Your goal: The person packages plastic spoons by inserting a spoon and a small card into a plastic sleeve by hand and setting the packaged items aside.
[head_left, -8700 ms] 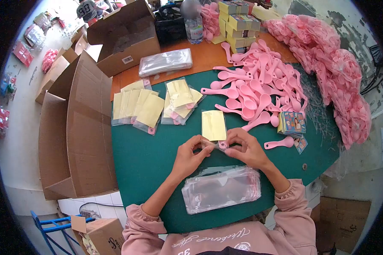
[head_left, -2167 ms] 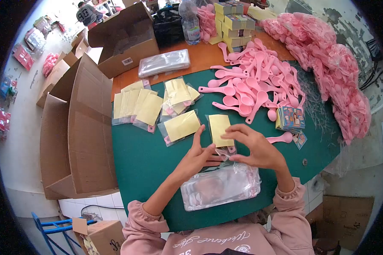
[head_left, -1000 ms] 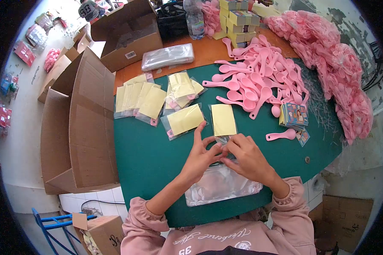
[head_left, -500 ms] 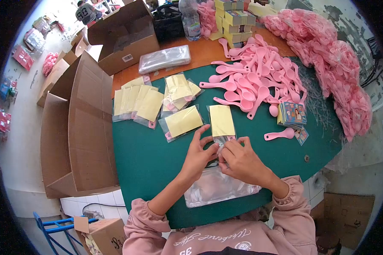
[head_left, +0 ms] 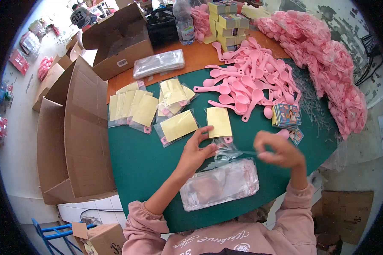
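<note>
A clear plastic bag lies in front of me with a yellow card and part of a pink spoon inside. My left hand holds this bag down at its left side, thumb on the clear flap and fingers by the card. Right of the bag, my right hand is raised, smeared by motion, with its fingers closed. A thin clear strip runs from the flap to those fingers. Nearer to me lies a stack of clear bags.
Filled bags with yellow cards lie at left. Loose pink spoons are heaped behind, beside a stack of printed cards. Bundled spoons lie at right. A large cardboard box stands left of the green table top.
My right hand has left the bag's flap and moved right, drawing out a thin clear strip. My left hand stays on the bag. The view has shifted slightly.
</note>
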A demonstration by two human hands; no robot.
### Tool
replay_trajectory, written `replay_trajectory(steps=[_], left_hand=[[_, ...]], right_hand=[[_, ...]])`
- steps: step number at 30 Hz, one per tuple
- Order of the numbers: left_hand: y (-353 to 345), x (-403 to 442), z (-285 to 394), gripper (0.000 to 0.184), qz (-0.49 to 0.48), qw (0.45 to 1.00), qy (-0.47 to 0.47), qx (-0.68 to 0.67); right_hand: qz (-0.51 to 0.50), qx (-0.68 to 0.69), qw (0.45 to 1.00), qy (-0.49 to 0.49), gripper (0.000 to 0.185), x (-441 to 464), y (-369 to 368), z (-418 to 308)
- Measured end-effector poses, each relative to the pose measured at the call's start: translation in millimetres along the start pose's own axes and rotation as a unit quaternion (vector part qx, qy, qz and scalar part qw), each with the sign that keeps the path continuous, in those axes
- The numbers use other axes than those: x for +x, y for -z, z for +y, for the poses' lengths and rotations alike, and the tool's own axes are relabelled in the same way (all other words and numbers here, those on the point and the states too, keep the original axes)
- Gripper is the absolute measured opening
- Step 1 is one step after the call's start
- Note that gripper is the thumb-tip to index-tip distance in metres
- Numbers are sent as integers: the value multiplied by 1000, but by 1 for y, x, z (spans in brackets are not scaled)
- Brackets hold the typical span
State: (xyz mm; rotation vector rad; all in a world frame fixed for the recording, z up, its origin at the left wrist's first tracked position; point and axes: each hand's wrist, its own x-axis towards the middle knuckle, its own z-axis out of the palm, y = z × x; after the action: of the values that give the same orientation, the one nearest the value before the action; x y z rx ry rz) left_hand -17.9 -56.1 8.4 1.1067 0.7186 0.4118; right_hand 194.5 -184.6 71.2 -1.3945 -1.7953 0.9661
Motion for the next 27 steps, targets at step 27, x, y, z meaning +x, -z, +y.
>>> replay_trajectory(steps=[27], left_hand=[[14,-2,5,39,82,983,-39,162]], right_hand=[[175,-102,979,27,23,40,-52,35]])
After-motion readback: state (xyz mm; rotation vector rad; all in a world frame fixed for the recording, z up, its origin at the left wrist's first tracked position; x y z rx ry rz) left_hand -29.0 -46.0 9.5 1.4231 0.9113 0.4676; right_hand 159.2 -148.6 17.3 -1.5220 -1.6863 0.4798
